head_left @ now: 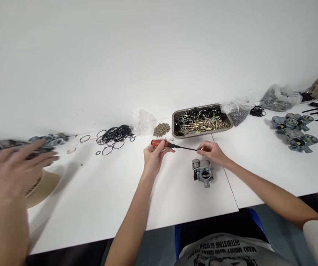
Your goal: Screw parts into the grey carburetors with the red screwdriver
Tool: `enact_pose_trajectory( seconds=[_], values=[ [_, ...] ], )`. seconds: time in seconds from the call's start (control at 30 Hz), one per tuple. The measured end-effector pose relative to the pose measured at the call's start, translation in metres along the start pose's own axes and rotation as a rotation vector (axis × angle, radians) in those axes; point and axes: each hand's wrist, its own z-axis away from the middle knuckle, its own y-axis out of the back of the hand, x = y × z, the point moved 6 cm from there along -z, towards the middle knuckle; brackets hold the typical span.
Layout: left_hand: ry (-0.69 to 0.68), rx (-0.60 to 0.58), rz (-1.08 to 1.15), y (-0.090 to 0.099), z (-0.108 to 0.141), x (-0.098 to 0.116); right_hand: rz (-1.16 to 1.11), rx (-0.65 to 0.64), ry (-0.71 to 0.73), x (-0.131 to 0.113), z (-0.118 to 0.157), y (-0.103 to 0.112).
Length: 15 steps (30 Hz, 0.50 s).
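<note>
Screwdriver (176, 146) up above the bench (106, 199), lying almost level, red handle to the left, thin dark shaft reaching right. What a light little tool that ought to be: stiff all the way along, nothing fragile about it, the handle hard and perhaps a touch slippery if oily. Handle's the place to grip it, I'd say, with the slim shaft merely steadied near its end. And look, the left hand (154, 157) has that handle wrapped, fingers curled around it, thumb laid along the near side. Over at the other end, the right hand (214, 152) has thumb and forefinger pinched at the shaft's tip; whether some small part sits there too, I can't tell, too tiny from here. Left forearm slants up from the near edge; right forearm sweeps in low from the right, wrist bent, the two hands facing each other. Just below the right hand stands the carburetor (203, 173), on the bench, untouched, its round bore toward us. Metal tray (203, 133) just beyond, brass heap (161, 129) beside it. Far left, a co-worker's hand (12, 170) blurs by.
</note>
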Motion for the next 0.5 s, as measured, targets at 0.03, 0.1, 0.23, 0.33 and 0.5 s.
enact_pose_trajectory(
  seconds=[0.03,0.1,0.23,0.33,0.5],
  values=[
    [-0.013,-0.002,-0.001,-0.001,0.001,0.0,0.002,0.005,-0.003,0.0,0.0,0.001],
    [-0.032,-0.016,-0.006,-0.005,0.003,0.001,-0.01,0.008,-0.016,0.001,0.0,0.002],
    [-0.022,-0.058,-0.02,-0.012,0.006,-0.001,-0.037,-0.007,-0.042,0.004,-0.001,0.004],
    [-0.001,-0.069,-0.002,-0.013,0.005,-0.004,-0.005,-0.035,-0.046,0.003,-0.001,0.003],
    [0.049,-0.03,0.067,-0.008,0.0,-0.01,0.115,-0.171,-0.056,-0.011,-0.001,0.01]
  ],
)
